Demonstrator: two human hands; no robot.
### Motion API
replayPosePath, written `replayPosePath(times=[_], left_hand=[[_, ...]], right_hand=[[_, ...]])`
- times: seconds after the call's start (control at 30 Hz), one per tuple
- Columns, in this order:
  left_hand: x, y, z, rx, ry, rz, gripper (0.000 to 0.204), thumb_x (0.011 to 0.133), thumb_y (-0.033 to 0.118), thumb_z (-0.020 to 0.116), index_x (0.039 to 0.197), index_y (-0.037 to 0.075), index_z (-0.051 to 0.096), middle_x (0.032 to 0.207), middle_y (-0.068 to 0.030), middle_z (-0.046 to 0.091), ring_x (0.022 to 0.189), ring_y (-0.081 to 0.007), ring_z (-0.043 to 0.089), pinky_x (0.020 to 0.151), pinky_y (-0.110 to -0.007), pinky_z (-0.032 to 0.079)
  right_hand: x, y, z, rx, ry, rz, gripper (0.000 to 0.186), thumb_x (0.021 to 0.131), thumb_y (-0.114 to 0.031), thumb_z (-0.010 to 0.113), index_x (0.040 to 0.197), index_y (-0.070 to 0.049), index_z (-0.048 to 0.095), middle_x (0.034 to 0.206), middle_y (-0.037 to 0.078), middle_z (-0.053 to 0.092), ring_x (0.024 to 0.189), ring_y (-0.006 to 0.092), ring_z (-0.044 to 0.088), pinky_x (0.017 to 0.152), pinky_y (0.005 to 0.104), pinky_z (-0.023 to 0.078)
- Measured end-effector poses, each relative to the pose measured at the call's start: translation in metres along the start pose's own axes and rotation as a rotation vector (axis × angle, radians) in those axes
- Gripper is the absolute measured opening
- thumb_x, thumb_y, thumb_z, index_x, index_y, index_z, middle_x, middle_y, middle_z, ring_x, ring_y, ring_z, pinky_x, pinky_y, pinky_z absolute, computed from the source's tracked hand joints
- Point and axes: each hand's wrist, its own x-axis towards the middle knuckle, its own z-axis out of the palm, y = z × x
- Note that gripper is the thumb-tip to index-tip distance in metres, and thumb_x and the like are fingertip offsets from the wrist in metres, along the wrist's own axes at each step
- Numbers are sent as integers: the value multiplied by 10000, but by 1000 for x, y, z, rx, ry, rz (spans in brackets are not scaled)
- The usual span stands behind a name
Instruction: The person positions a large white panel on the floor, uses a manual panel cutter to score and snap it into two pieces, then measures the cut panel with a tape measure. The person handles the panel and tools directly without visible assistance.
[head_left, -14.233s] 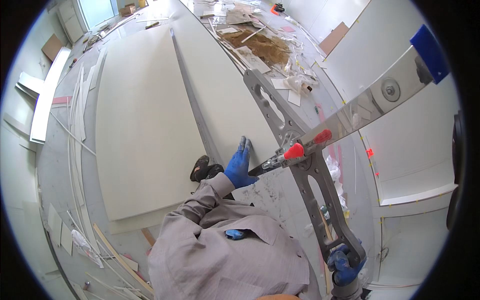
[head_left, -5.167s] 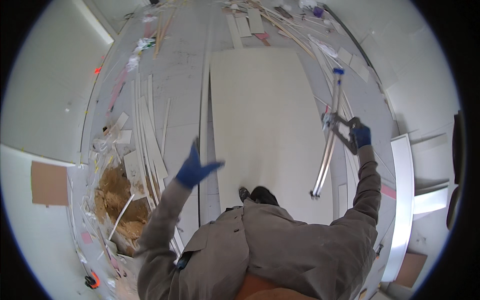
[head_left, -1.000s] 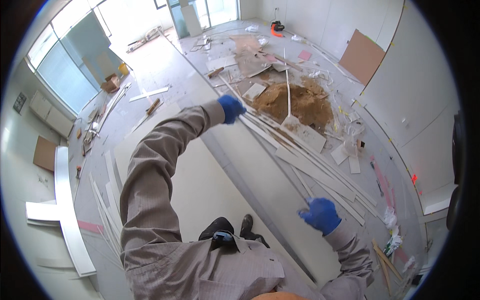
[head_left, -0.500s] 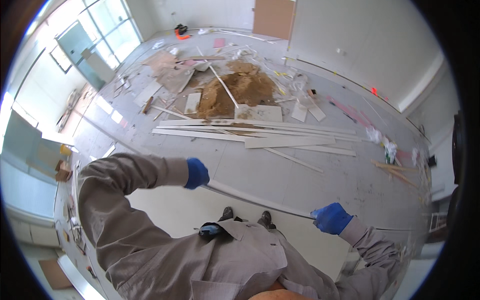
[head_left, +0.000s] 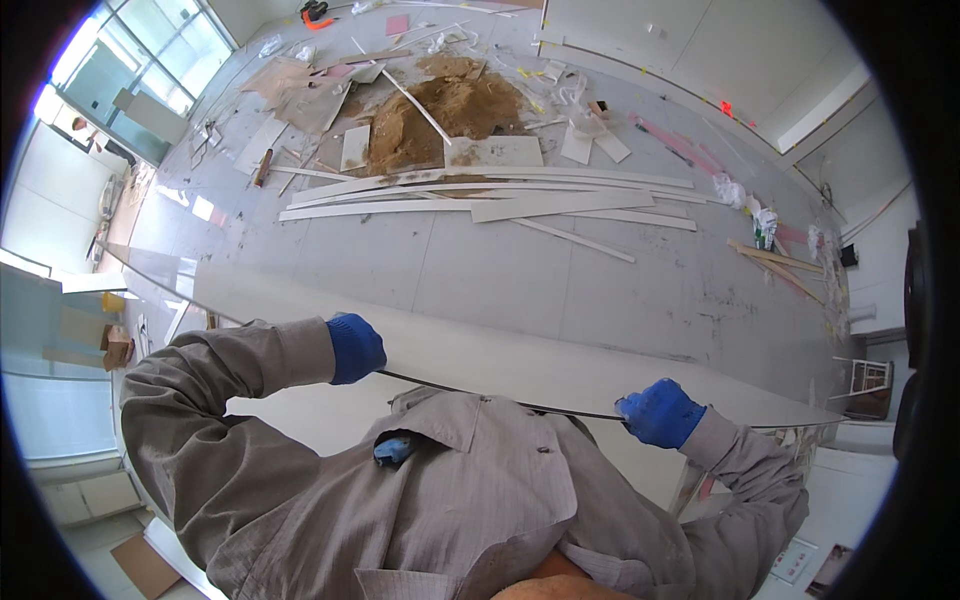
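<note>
Both hands wear blue gloves. My left hand (head_left: 355, 348) is closed on the near edge of a long white panel (head_left: 500, 355) that spans most of the head view, with a thin dark line along that edge. My right hand (head_left: 662, 412) grips the same edge farther right. Behind the panel and my sleeves, part of a larger pale board (head_left: 285, 410) shows. A blue object (head_left: 393, 450) sits in my shirt pocket. My feet are hidden behind the panel and my body.
Beyond the panel lie several white strips (head_left: 580, 198), a sand pile (head_left: 450, 110) with scraps, wooden sticks (head_left: 775, 258) and plastic litter (head_left: 728, 190) on the tiled floor (head_left: 480, 270). Glazed doors (head_left: 140, 50) are at upper left, a white wall (head_left: 690, 50) at upper right.
Earlier my right hand carried a metal tool; now both hands hold the long panel. In the last second I have turned toward the sand pile, and the panel's edge has come up off the board.
</note>
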Motion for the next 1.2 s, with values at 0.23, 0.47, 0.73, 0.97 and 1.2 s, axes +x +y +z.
replayPosePath(times=[0.23, 0.47, 0.73, 0.97, 1.2], left_hand=[[9, 21, 23, -5, 91, 4, 104, 734, 140, 659, 801, 150, 737, 826, -90, 725, 796, -312, 711, 637, -446, 559], [0, 40, 65, -235, 370, -149, 49, 729, 147, 687, 759, 141, 725, 796, -106, 713, 773, -339, 700, 633, -437, 547], [-8, 66, 100, -158, 322, -222, 48, 762, 173, 638, 738, 132, 636, 686, -51, 653, 656, -269, 687, 547, -395, 514], [-6, 70, 97, -162, 130, -168, 128, 785, 147, 633, 857, 43, 612, 710, -80, 643, 629, -234, 676, 572, -366, 516], [-11, 43, 81, -241, 70, -75, 185, 805, 134, 626, 942, 12, 616, 721, -80, 634, 606, -233, 662, 565, -347, 517]], right_hand=[[4, 4, 13, 7, 142, -7, 81, 747, -183, 636, 717, -134, 578, 618, 87, 575, 554, 308, 601, 484, 440, 452], [54, 48, -19, 856, -769, 156, 602, 797, -462, 753, 1193, -19, 658, 1049, 142, 721, 943, 239, 691, 863, 326, 535], [302, 144, 38, 650, -187, 187, 699, 845, -543, 639, 1284, -5, 556, 1158, 192, 653, 1083, 288, 608, 950, 360, 482], [474, 154, 217, 859, 267, 701, 785, 888, -613, 540, 1363, 8, 467, 1253, 236, 592, 1206, 331, 535, 1026, 391, 435], [474, -16, 372, 930, -127, 707, 872, 930, -683, 440, 1442, 20, 377, 1349, 280, 532, 1329, 374, 463, 1102, 421, 388]])
